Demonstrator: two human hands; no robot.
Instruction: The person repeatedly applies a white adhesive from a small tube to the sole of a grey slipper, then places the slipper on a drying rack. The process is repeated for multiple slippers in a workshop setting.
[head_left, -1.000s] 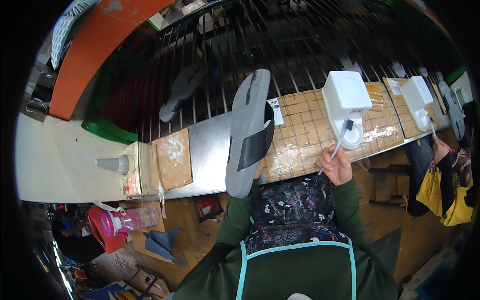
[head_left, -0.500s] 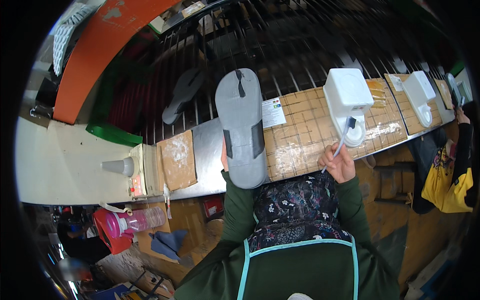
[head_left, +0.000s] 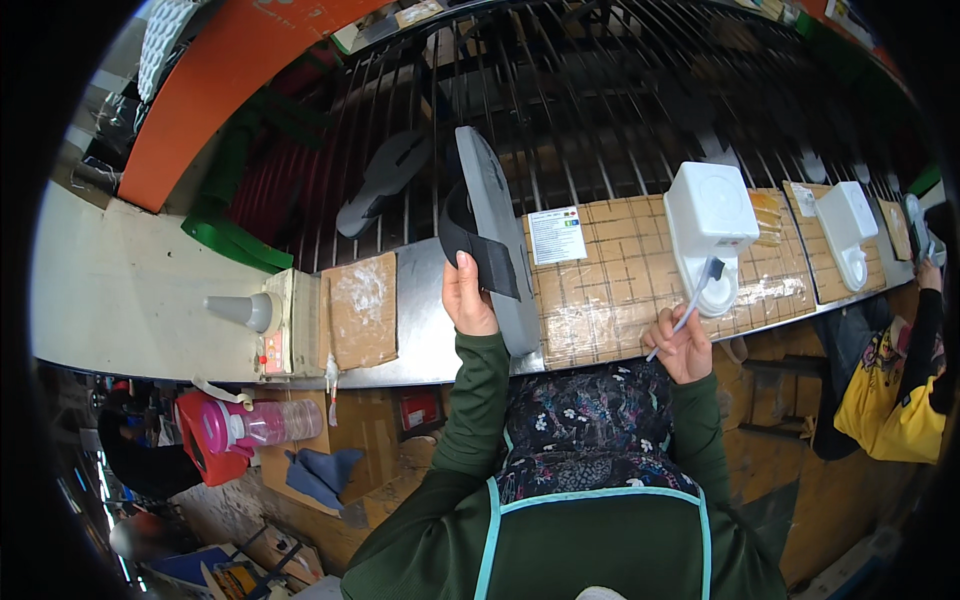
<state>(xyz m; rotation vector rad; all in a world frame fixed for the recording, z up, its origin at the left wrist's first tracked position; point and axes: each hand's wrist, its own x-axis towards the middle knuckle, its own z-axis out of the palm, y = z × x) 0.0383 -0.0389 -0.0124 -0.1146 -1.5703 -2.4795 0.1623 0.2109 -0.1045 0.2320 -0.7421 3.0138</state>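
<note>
The left hand point(head_left: 470, 300) has its grip closed on a grey sandal point(head_left: 497, 215), thumb against the black strap point(head_left: 492, 264), the sole turned nearly edge-on above the near edge of the surface point(head_left: 425, 290). Farther right along that edge, the right hand point(head_left: 686, 345) pinches a slim brush point(head_left: 692, 302), its dark bristles over a white container's point(head_left: 708, 205) round dish.
</note>
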